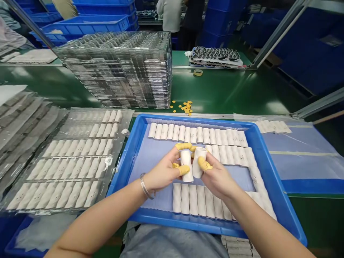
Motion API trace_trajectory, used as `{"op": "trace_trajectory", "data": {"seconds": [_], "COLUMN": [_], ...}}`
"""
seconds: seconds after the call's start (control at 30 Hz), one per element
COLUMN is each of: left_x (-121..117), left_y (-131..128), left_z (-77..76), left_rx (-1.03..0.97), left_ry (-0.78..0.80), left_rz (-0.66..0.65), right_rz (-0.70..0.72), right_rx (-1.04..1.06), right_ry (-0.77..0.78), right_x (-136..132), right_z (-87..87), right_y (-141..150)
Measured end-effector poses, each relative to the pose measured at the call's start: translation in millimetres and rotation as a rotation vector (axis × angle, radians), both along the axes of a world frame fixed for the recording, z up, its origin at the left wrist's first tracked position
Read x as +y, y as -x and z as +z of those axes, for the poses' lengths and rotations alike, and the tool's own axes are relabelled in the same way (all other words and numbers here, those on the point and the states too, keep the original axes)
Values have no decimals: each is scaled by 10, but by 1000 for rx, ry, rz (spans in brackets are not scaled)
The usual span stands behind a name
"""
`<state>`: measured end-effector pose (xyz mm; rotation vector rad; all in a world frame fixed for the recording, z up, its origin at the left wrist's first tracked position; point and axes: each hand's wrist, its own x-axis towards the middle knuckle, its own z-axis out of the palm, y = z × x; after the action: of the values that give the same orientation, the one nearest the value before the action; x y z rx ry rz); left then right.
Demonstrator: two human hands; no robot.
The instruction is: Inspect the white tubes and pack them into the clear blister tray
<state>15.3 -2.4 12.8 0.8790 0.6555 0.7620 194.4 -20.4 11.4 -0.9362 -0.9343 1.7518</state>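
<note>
My left hand [163, 170] grips a white cylinder [186, 165] upright between thumb and fingers, and my right hand [217, 178] grips a second white cylinder [199, 162] right beside it. Yellow finger cots [205, 164] cover several of my fingertips. Both hands hover above a blue plastic tray [172, 216] lined with a pale sheet. Rows of matching white cylinders [193, 135] lie side by side in it, and a lower row [197, 200] sits just beneath my wrists. My hands hide part of the rows.
Left of the tray, a clear blister tray [80, 168] holds white cylinders, with more trays beyond. A tall stack of clear trays [118, 68] stands on the green bench [228, 86], near a scatter of yellow finger cots [185, 107]. A person [169, 14] stands beyond, among blue crates [94, 25].
</note>
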Motion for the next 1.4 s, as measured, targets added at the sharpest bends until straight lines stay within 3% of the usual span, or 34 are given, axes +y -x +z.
{"op": "trace_trajectory", "data": {"seconds": [0.17, 0.3, 0.6, 0.77, 1.17, 1.4], "left_x": [35, 67, 51, 64, 57, 61], "left_y": [78, 150, 187, 207, 241, 247], "left_z": [-102, -112, -62, -68, -44, -75], "left_rx": [-57, -54, -117, -157, -122, -121], "left_ry": [176, 200, 86, 21, 20, -84], "left_rz": [38, 6, -104, -149, -68, -119], "right_rz": [-84, -136, 29, 46, 167, 192], "right_rx": [127, 106, 122, 106, 144, 123], "right_ry": [107, 138, 125, 110, 81, 5], "right_x": [56, 88, 61, 44, 33, 13], "right_z": [-9, 41, 25, 20, 53, 90], "right_y": [-61, -157, -202, -191, -236, -215]}}
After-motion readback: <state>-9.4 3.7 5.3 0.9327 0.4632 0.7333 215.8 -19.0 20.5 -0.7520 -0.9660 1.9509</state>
